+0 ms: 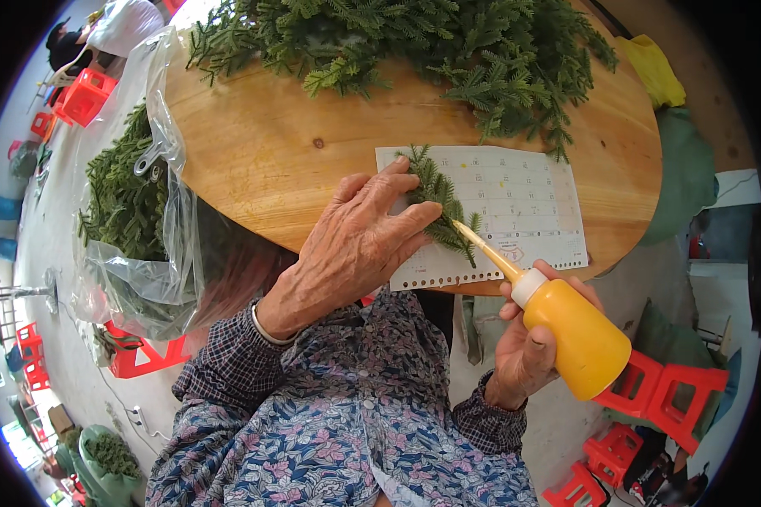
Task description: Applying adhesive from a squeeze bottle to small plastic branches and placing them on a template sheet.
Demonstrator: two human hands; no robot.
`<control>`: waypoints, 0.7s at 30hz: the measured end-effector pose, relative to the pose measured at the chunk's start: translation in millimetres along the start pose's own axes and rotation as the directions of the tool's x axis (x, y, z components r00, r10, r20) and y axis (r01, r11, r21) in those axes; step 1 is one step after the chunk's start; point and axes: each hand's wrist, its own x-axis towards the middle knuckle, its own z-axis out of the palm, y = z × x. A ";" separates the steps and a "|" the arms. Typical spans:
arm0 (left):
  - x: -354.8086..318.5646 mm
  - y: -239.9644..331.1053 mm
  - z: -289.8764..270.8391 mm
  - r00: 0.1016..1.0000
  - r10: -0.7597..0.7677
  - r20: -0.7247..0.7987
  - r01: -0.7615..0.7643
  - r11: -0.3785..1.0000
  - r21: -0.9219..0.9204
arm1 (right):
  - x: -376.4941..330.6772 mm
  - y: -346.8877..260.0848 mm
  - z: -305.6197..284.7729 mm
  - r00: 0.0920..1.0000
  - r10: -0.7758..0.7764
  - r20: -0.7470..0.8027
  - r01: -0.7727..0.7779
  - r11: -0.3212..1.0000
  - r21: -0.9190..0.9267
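Observation:
My left hand point(351, 245) presses a small green fir-like sprig point(441, 203) flat on a white calendar sheet point(524, 203) lying on a round wooden table point(271, 144). My right hand point(528, 346) grips a yellow squeeze bottle point(575, 334) with a long tapered nozzle. The nozzle tip point(461, 230) touches the sprig just beside my left fingers.
A heap of green sprigs point(448, 42) covers the far side of the table. A clear plastic bag point(135, 211) with more sprigs hangs off the left edge. Red plastic stools point(659, 397) stand on the floor at right and left. A person sits far off at upper left.

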 end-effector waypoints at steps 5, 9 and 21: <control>6.4 6.0 2.1 1.000 -0.024 0.010 0.024 1.000 0.003 | 1.7 -1.7 -7.0 0.999 -0.025 0.030 0.027 0.998 -0.048; 8.8 6.1 6.0 1.000 -0.018 0.021 0.019 1.000 -0.012 | 6.5 0.4 -14.0 0.999 -0.012 0.032 0.014 0.998 -0.056; 20.3 2.9 11.0 1.000 -0.008 0.028 0.010 0.998 -0.056 | 27.0 0.4 -15.2 0.990 0.082 -0.112 -0.076 0.996 0.054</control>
